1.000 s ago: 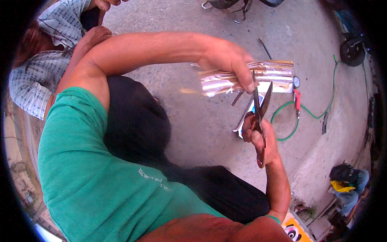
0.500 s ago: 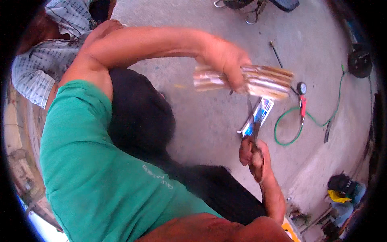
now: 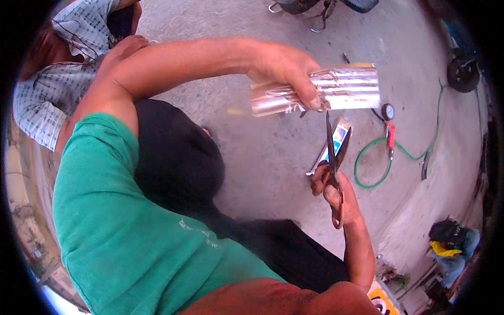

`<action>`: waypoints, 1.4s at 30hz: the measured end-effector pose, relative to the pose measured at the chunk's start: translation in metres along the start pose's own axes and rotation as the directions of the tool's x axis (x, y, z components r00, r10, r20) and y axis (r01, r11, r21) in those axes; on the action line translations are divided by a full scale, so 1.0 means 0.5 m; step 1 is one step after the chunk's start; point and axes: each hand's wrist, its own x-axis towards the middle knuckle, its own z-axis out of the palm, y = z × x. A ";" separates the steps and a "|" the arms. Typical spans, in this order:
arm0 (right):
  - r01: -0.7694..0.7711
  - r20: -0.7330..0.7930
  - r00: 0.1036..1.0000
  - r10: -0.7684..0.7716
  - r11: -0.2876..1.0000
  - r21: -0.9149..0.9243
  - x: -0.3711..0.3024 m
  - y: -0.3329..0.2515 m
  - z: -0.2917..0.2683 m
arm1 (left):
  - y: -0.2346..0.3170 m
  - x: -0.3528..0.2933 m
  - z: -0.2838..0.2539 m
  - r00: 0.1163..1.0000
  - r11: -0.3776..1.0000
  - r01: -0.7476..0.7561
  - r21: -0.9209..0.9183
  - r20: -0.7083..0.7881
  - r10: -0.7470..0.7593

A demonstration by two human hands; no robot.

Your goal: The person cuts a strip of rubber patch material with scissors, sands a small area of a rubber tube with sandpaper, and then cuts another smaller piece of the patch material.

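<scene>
My left hand (image 3: 287, 71) is closed on a flat clear packet (image 3: 349, 86) of brown strips lying side by side, its thumb pressed across the front. The packet is held out above the floor, its long side roughly level. Below it, my right hand (image 3: 338, 197) grips a pair of dark, worn scissors (image 3: 333, 167) by the handles. Their blades stand apart and point up, with one tip close to the packet's lower edge beside my left thumb; I cannot tell if it touches. Behind the blades, a blue and white box (image 3: 337, 137) lies on the floor, partly hidden.
Right of the scissors lies a tyre inflator (image 3: 390, 133) with a round gauge and a green hose (image 3: 358, 178). A black wheel (image 3: 463, 74) stands farther right. Someone in a patterned shirt (image 3: 39, 100) is at the upper left. Dark and yellow cloth (image 3: 445, 249) lies lower right.
The scissors' blades have spread and moved up toward the packet's lower edge. My left hand has raised the packet slightly and tilted its face, so the strips show more plainly.
</scene>
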 end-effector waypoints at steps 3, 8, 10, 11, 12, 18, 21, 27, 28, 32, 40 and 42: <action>0.047 0.019 0.999 -0.048 0.999 0.024 0.001 0.004 -0.001 | -0.001 0.012 0.003 0.999 0.998 -0.011 -0.062 0.053 0.014; 0.080 0.036 0.996 -0.079 0.996 -0.036 -0.004 0.005 -0.012 | 0.012 0.020 -0.003 0.999 0.997 0.012 -0.072 0.054 -0.008; 0.128 0.034 0.991 -0.127 0.991 -0.040 -0.003 0.011 -0.015 | 0.007 0.024 -0.007 0.997 0.996 0.019 -0.083 0.074 -0.013; 0.116 0.029 0.993 -0.114 0.992 -0.050 -0.005 0.008 -0.015 | 0.006 0.024 -0.004 0.998 0.997 0.009 -0.078 0.062 -0.004; 0.103 0.023 0.995 -0.102 0.993 -0.060 -0.007 0.002 -0.014 | 0.006 0.023 0.002 0.999 0.997 -0.001 -0.072 0.051 0.005; 0.078 -0.019 0.997 -0.080 0.993 -0.091 -0.012 -0.001 -0.004 | 0.012 0.011 0.024 0.999 0.996 -0.017 -0.083 0.030 0.020; 0.084 -0.009 0.996 -0.086 0.989 -0.120 -0.015 0.001 -0.001 | 0.009 0.007 0.034 0.998 0.999 -0.007 -0.048 0.055 0.010; 0.142 0.007 0.990 -0.143 0.977 -0.158 -0.015 0.015 0.003 | 0.009 -0.002 0.066 0.997 0.999 -0.011 -0.049 0.069 0.014; 0.163 0.009 0.986 -0.164 0.973 -0.165 -0.013 0.016 0.004 | 0.006 -0.002 0.068 0.997 0.998 -0.020 -0.060 0.071 0.024; 0.095 -0.041 0.992 -0.118 0.928 -0.361 -0.016 0.002 -0.003 | 0.006 -0.005 0.076 0.996 0.995 -0.010 -0.096 0.088 0.018; 0.126 -0.148 0.946 -0.288 0.747 -0.653 -0.015 -0.003 0.003 | 0.009 -0.009 0.089 0.993 0.992 0.024 -0.126 0.119 -0.009; 0.119 -0.151 0.948 -0.282 0.749 -0.652 -0.012 -0.013 0.008 | 0.016 -0.014 0.094 0.994 0.996 0.025 -0.088 0.108 -0.015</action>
